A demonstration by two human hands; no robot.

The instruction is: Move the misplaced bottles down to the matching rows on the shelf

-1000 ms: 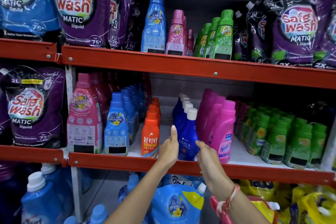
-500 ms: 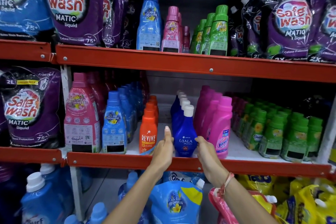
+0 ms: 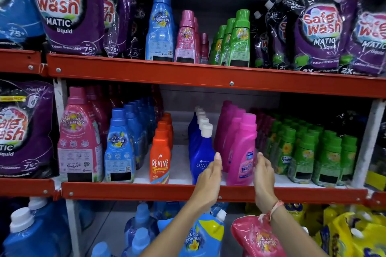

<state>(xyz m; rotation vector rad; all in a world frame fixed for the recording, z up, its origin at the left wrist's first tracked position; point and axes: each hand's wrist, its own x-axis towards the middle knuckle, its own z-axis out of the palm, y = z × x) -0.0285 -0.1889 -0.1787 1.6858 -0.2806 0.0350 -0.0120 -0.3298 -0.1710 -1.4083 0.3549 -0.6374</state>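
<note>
On the top shelf stand a tall blue bottle (image 3: 159, 27), pink bottles (image 3: 187, 39) and green bottles (image 3: 238, 41). The middle shelf holds rows: large pink (image 3: 78, 137), blue (image 3: 120, 148), orange Revive (image 3: 160, 158), dark blue Ujala (image 3: 201, 152), magenta Vanish (image 3: 242, 150) and green Comfort bottles (image 3: 302, 152). My left hand (image 3: 210, 175) is open, fingers straight, in front of the Ujala bottle at the left side of the front Vanish bottle. My right hand (image 3: 264, 173) is open and curved at that bottle's right side. Whether either hand touches it, I cannot tell.
Purple Safe Wash pouches (image 3: 69, 8) fill the top left, top right and middle left. Red shelf rails (image 3: 229, 83) front each level. Below sit blue jugs (image 3: 27, 233), blue and pink refill pouches (image 3: 257, 238) and yellow packs (image 3: 355, 233).
Both hands have shifted right, from either side of the Ujala bottle to either side of the front Vanish bottle. The view has moved closer to the shelf.
</note>
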